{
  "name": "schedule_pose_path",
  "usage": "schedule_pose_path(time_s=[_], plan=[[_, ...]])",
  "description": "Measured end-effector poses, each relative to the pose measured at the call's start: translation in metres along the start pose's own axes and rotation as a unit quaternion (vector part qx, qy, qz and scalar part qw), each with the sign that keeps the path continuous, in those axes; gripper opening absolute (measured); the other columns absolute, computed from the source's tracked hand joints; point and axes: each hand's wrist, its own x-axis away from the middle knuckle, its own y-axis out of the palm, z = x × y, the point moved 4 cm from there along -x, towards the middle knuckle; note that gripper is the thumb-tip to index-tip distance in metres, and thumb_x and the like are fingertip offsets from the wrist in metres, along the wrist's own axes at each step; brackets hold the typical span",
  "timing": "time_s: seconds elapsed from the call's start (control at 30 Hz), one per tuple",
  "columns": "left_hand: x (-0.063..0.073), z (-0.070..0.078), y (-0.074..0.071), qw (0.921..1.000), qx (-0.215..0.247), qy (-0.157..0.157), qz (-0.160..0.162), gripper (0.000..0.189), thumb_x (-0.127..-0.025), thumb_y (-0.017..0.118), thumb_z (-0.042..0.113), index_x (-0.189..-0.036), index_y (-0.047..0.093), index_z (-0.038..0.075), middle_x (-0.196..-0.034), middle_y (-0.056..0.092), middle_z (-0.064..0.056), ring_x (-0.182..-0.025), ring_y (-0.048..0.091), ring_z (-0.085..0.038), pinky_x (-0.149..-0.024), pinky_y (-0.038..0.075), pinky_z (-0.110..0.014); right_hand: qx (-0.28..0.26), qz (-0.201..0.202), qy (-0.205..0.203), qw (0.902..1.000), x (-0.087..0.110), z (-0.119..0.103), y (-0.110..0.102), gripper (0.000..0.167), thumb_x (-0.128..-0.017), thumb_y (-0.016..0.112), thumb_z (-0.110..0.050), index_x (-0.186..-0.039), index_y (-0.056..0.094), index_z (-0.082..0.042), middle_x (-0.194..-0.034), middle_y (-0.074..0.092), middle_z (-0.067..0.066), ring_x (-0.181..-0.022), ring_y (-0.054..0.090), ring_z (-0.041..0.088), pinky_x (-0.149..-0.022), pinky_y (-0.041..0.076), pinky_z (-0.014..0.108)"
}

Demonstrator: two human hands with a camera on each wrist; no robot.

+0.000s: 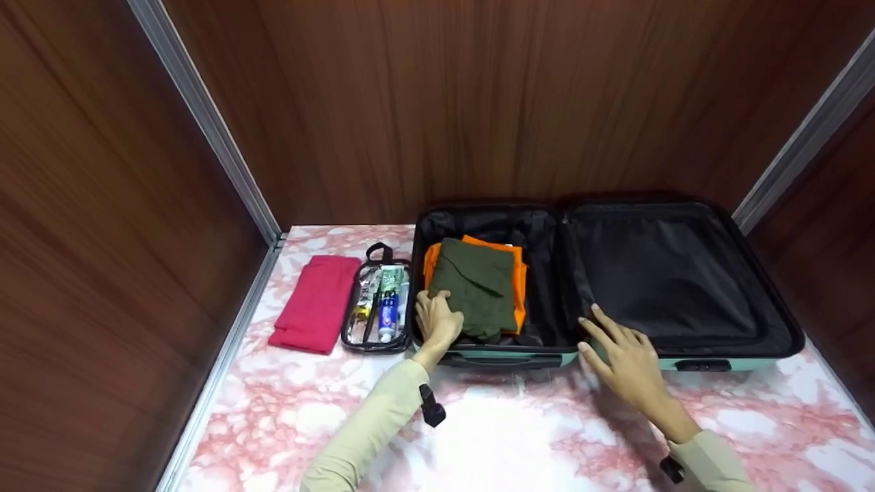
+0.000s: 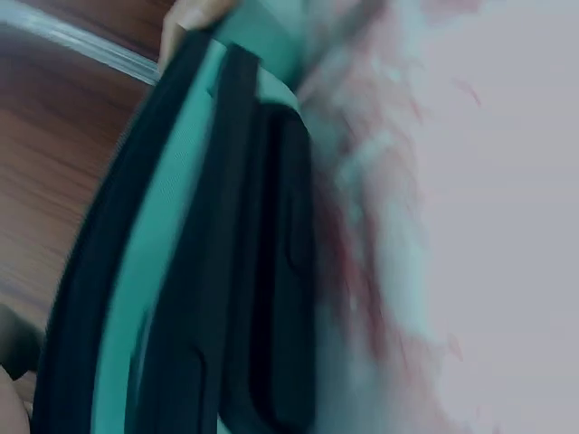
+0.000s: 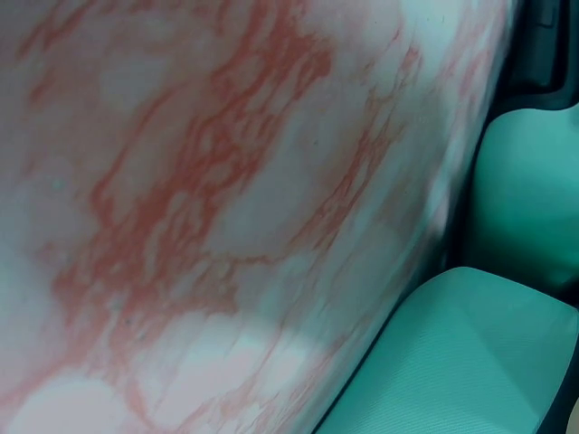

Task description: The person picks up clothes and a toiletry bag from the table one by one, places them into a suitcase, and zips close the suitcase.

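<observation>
A teal suitcase lies open on the pink marble table, its black lining showing. In its left half an olive green folded garment lies on an orange one. My left hand sits at the green garment's near left edge, fingers curled onto it. Spread with straight fingers, my right hand rests on the front rim by the middle hinge. The left wrist view is blurred and shows the teal shell and a black handle. The right wrist view shows the shell and the table.
A clear toiletry pouch with toothpaste stands just left of the suitcase. A red folded cloth lies further left. Brown wood-look walls close in the table at the back and both sides. The suitcase's right half holds only lining.
</observation>
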Motion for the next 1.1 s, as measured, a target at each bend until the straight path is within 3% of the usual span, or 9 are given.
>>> schedule_pose_path(time_s=[0.13, 0.23, 0.3, 0.4, 0.5, 0.6, 0.7, 0.83, 1.1], plan=[[-0.001, 0.002, 0.002, 0.9905, -0.077, 0.114, -0.007, 0.040, -0.080, 0.069, 0.006, -0.120, 0.068, 0.003, -0.140, 0.045, -0.031, -0.137, 0.032, -0.048, -0.109, 0.028, -0.058, 0.002, 0.003, -0.001, 1.0000, -0.001, 0.000, -0.001, 0.050, -0.095, 0.063, -0.039, -0.141, 0.057, -0.019, -0.152, 0.044, 0.007, -0.115, 0.058, 0.037, -0.094, 0.041, 0.060], [-0.001, 0.002, 0.008, 0.9788, -0.103, 0.168, -0.055, 0.040, -0.088, 0.065, 0.014, -0.127, 0.064, 0.004, -0.142, 0.042, -0.034, -0.137, 0.029, -0.054, -0.110, 0.024, -0.062, 0.002, 0.004, -0.004, 1.0000, -0.002, 0.001, 0.000, 0.050, -0.095, 0.063, -0.039, -0.141, 0.058, -0.019, -0.152, 0.044, 0.007, -0.115, 0.058, 0.038, -0.093, 0.041, 0.060], [0.000, 0.000, 0.012, 0.9730, -0.109, 0.169, -0.114, 0.041, -0.095, 0.060, 0.021, -0.134, 0.061, 0.009, -0.146, 0.038, -0.034, -0.137, 0.028, -0.056, -0.109, 0.024, -0.063, 0.000, 0.002, -0.004, 1.0000, -0.003, 0.001, 0.000, 0.050, -0.095, 0.063, -0.039, -0.141, 0.057, -0.019, -0.152, 0.043, 0.007, -0.115, 0.057, 0.038, -0.093, 0.041, 0.060], [0.000, -0.003, 0.018, 0.9627, -0.105, 0.136, -0.209, 0.046, -0.100, 0.053, 0.030, -0.145, 0.052, 0.018, -0.153, 0.028, -0.031, -0.139, 0.022, -0.056, -0.108, 0.025, -0.065, -0.003, -0.002, -0.001, 1.0000, -0.002, 0.001, 0.001, 0.050, -0.095, 0.063, -0.039, -0.142, 0.056, -0.020, -0.153, 0.042, 0.007, -0.116, 0.057, 0.038, -0.094, 0.040, 0.061], [0.002, -0.005, 0.020, 0.9543, -0.102, 0.121, -0.254, 0.048, -0.102, 0.050, 0.038, -0.149, 0.047, 0.025, -0.157, 0.022, -0.028, -0.140, 0.021, -0.054, -0.108, 0.026, -0.065, -0.002, -0.003, 0.001, 1.0000, -0.001, 0.000, 0.001, 0.051, -0.095, 0.063, -0.039, -0.142, 0.056, -0.020, -0.153, 0.042, 0.006, -0.116, 0.057, 0.038, -0.095, 0.039, 0.061], [0.005, -0.006, 0.020, 0.9540, -0.104, 0.137, -0.245, 0.048, -0.102, 0.049, 0.044, -0.147, 0.049, 0.028, -0.156, 0.026, -0.027, -0.139, 0.026, -0.053, -0.109, 0.025, -0.064, 0.001, -0.005, 0.003, 1.0000, 0.000, 0.001, 0.001, 0.051, -0.095, 0.063, -0.039, -0.142, 0.056, -0.020, -0.153, 0.042, 0.006, -0.116, 0.057, 0.038, -0.095, 0.039, 0.060], [0.008, -0.005, 0.021, 0.9600, -0.100, 0.157, -0.210, 0.046, -0.102, 0.050, 0.045, -0.143, 0.055, 0.027, -0.154, 0.033, -0.025, -0.138, 0.031, -0.050, -0.108, 0.024, -0.065, 0.002, -0.007, 0.005, 1.0000, 0.001, 0.001, 0.000, 0.051, -0.095, 0.063, -0.039, -0.142, 0.056, -0.020, -0.153, 0.042, 0.006, -0.116, 0.057, 0.037, -0.094, 0.039, 0.060], [0.009, -0.002, 0.020, 0.9641, -0.101, 0.181, -0.167, 0.045, -0.102, 0.050, 0.043, -0.143, 0.055, 0.024, -0.153, 0.035, -0.023, -0.141, 0.027, -0.048, -0.109, 0.020, -0.067, 0.004, -0.004, 0.006, 1.0000, 0.001, 0.001, -0.001, 0.051, -0.095, 0.064, -0.039, -0.141, 0.057, -0.021, -0.153, 0.042, 0.006, -0.115, 0.057, 0.037, -0.094, 0.039, 0.060], [0.006, -0.003, 0.023, 0.9561, -0.118, 0.168, -0.209, 0.046, -0.100, 0.055, 0.039, -0.143, 0.055, 0.025, -0.155, 0.033, -0.021, -0.142, 0.023, -0.049, -0.109, 0.018, -0.069, 0.001, -0.001, 0.002, 1.0000, 0.000, 0.001, 0.000, 0.051, -0.095, 0.064, -0.039, -0.142, 0.057, -0.021, -0.153, 0.042, 0.006, -0.113, 0.058, 0.038, -0.093, 0.040, 0.060]])
